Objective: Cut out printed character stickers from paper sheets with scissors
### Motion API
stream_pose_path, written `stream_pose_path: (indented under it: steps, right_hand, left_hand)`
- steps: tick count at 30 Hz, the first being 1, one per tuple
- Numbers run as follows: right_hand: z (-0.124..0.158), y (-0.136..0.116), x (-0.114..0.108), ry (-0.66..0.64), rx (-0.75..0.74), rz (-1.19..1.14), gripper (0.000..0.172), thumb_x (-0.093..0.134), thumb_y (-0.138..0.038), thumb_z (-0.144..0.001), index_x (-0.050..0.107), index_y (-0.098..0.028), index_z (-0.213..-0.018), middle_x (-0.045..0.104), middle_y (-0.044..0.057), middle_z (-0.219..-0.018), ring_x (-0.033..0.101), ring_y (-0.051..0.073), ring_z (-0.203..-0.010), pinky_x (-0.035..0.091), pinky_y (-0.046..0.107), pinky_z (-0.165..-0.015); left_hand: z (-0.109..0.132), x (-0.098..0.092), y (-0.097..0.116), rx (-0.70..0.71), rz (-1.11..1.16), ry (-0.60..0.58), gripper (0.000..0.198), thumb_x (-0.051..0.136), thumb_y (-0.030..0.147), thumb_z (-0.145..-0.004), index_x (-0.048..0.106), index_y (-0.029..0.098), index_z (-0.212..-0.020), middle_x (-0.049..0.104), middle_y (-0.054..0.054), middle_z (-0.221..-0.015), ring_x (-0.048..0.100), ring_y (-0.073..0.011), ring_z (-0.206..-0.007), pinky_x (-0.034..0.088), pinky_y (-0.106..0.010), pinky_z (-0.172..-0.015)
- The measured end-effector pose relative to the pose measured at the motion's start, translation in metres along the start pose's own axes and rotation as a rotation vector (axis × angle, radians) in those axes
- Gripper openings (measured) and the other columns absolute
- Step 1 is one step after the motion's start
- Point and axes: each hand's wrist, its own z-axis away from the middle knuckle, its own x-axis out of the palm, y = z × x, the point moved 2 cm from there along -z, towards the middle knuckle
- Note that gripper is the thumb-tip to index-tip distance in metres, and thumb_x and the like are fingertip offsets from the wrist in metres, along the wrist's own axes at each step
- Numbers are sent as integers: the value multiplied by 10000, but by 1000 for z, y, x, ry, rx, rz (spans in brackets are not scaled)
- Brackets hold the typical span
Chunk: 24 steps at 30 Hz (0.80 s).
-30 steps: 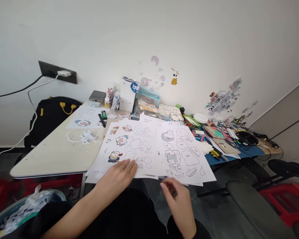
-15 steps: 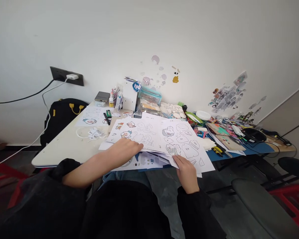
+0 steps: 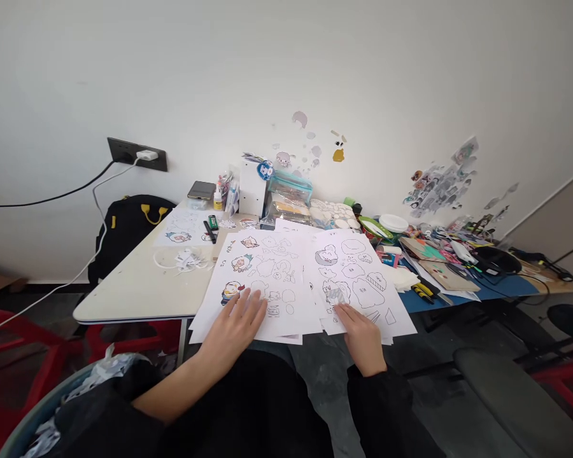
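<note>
Several white sheets printed with cartoon outlines [image 3: 286, 280] lie spread over the near edge of the table [image 3: 138, 289] and hang past it. My left hand [image 3: 233, 327] rests flat on the left sheets, fingers stretched out beside a coloured duck-like figure. My right hand [image 3: 363, 334] lies on the lower edge of the right sheet [image 3: 358, 286], fingers extended and touching the paper. Neither hand grips anything.
A black marker and green lighter [image 3: 211, 228] lie on another printed sheet at the back left. Paper scraps [image 3: 184, 259], a phone [image 3: 201, 189], boxes and craft clutter [image 3: 439, 254] fill the back and right. A black bag [image 3: 131, 229] and a bin of scraps [image 3: 52, 413] stand left.
The sheets, lifted and bunched half a second ago, now lie flat and spread. My left hand slid back to the near edge; my right hand moved onto the right sheet.
</note>
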Motion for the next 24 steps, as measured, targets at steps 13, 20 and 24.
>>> stream_pose_path:
  steps: [13,20,24]
  right_hand:
    - [4,7,3,4,-2,-24,651,319,112,-664,642,-172,-1152,685,76,-1111,651,247,-1006,582,367,-775]
    - [7,14,9,-5,14,-29,490,342,12,-809,618,-159,-1176,679,97,-1115,658,264,-984,584,362,-726]
    - [8,16,11,-5,41,-48,423,342,-79,-873,617,-157,-1186,686,106,-1097,679,267,-917,590,345,-636]
  left_hand:
    - [-70,-72,-34,209,-46,-223,273,480,-56,-794,692,100,-867,720,-125,-797,666,-229,-713,448,-303,-569]
    - [-134,-113,-64,204,28,-194,220,558,-10,-797,670,162,-717,698,-71,-728,630,-183,-748,381,-303,-666]
    - [-149,-130,-80,194,-29,-203,276,502,-60,-777,666,159,-738,683,-60,-739,616,-174,-748,369,-296,-650]
